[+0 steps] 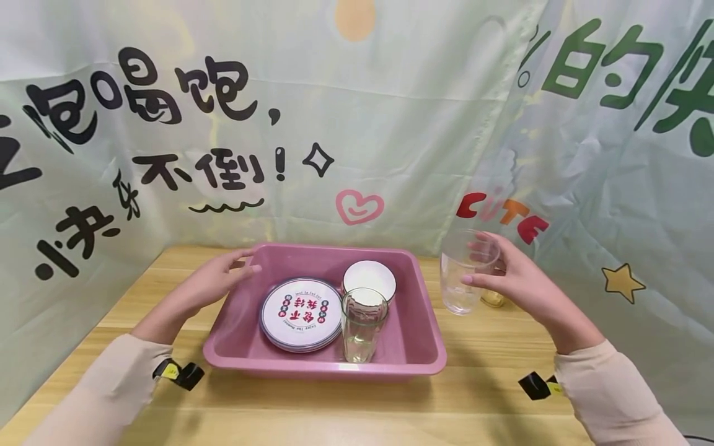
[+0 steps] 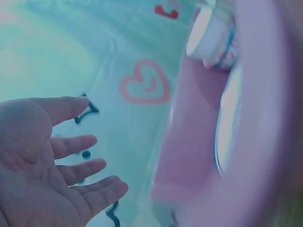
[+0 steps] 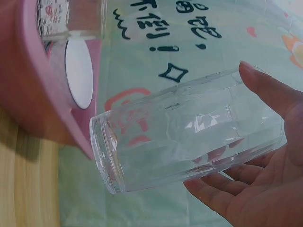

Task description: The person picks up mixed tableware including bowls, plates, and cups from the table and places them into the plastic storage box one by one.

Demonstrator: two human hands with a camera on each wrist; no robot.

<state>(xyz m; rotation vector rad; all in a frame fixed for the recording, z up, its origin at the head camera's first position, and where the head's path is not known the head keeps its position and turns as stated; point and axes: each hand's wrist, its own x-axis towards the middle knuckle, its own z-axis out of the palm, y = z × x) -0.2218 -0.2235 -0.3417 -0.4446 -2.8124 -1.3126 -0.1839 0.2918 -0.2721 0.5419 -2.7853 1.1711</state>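
Note:
My right hand [image 1: 504, 269] grips a clear drinking glass [image 3: 189, 132] near its rim, thumb on one side and fingers on the other. The glass hangs above the table, to the right of a pink basin [image 1: 429, 334]. Inside the basin are a stack of white plates [image 1: 301, 313] with red and blue print, a white bowl [image 1: 370, 277] and a greenish clear glass [image 1: 362, 331] standing upright. Beside the basin's left rim is my left hand [image 1: 214, 282]. Its fingers are spread and hold nothing in the left wrist view.
A small golden object [image 1: 492, 299] sits on the wooden table [image 1: 312, 409], partly hidden behind the held glass and right hand. Printed cloth [image 1: 413, 142] with lettering hangs behind the table and along both sides.

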